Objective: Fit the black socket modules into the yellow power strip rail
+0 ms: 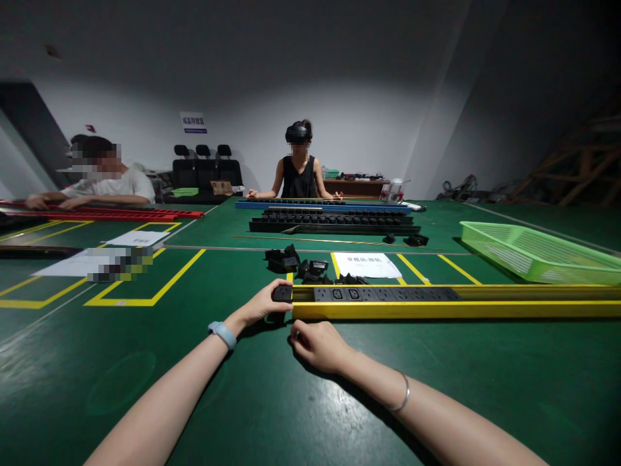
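My left hand (pixel 264 301) pinches a black socket module (pixel 282 294) at the left end of a long yellow rail (pixel 388 311). Inside the rail's channel sits a row of black socket modules (pixel 383 294), with a gap between that row and the rail's left end. My right hand (pixel 317 345) rests on the table just in front of the rail's end, its fingers curled in; whether anything is inside them is hidden. Loose black modules (pixel 310 268) lie in a pile behind the rail.
A green basket (pixel 533 259) stands at the right. Labelled paper (pixel 367 265) lies behind the rail. Farther back are black (pixel 334 224) and blue rails (pixel 320 207), with a person (pixel 299 168) behind them. Another person (pixel 111 181) leans over red rails (pixel 116 213) at the left.
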